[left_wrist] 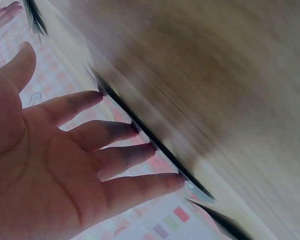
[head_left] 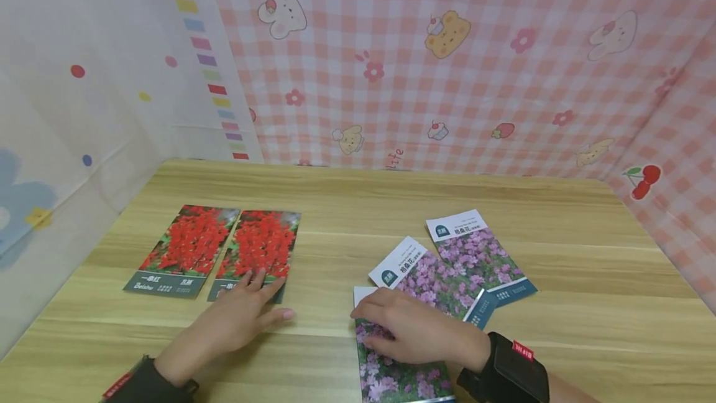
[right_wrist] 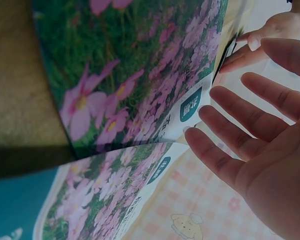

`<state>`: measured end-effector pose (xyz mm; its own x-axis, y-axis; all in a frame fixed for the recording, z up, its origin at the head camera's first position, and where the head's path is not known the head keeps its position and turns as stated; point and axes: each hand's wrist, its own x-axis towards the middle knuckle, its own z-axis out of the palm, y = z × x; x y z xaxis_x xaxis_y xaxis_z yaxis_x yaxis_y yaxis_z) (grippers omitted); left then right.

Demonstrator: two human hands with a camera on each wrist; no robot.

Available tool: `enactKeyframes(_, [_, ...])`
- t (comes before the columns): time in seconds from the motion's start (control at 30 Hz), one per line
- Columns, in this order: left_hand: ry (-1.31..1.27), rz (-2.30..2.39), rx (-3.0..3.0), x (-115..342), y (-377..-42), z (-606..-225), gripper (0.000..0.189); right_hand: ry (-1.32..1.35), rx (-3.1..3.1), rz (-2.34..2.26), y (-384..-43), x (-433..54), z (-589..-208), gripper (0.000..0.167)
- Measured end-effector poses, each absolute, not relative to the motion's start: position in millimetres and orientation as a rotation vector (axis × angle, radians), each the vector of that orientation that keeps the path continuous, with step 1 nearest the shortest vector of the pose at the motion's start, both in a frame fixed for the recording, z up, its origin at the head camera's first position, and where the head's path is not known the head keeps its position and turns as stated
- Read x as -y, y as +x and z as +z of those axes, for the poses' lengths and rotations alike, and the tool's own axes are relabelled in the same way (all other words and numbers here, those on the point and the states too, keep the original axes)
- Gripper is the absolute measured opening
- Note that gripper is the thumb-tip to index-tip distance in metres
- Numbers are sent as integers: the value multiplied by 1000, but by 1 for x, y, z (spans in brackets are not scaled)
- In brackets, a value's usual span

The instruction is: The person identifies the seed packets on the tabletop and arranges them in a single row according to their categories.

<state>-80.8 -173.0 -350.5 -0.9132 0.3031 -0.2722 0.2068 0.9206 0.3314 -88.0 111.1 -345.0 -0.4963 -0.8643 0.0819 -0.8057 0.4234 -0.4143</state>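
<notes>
Two seed packets with red flowers lie side by side on the left of the table. My left hand rests its straight, spread fingers on the lower end of the inner red-flower packet; the outer red-flower packet is beside it. In the left wrist view the fingertips touch the packet's edge-on face. Over the nearest purple-flower packet is my right hand, covering part of it. Its fingers look loosely extended in the right wrist view, their tips by the white end of a purple-flower packet.
A second purple-flower packet lies slanted behind the right hand, partly overlapped. The third purple-flower packet lies farther back to its right. The wooden table ends at a pink checked cloth behind and a white cloth on the left.
</notes>
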Motion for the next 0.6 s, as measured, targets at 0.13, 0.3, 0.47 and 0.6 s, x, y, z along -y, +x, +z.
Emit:
enactKeyframes(0.13, [363, 437, -2757, 175, -81, -349, 70, -1499, -2528, -600, -87, -111, -346, 30])
enactKeyframes(0.3, [348, 449, -2754, 176, -81, -348, 69, -1523, -2533, -602, -87, -110, -348, 28])
enactKeyframes(0.47, [342, 444, -2767, 176, -81, -348, 69, -1533, -2536, -607, -87, -111, -348, 28])
enactKeyframes(0.6, [339, 440, -2774, 176, -81, -348, 68, -1526, -2541, -603, -87, -112, -349, 28])
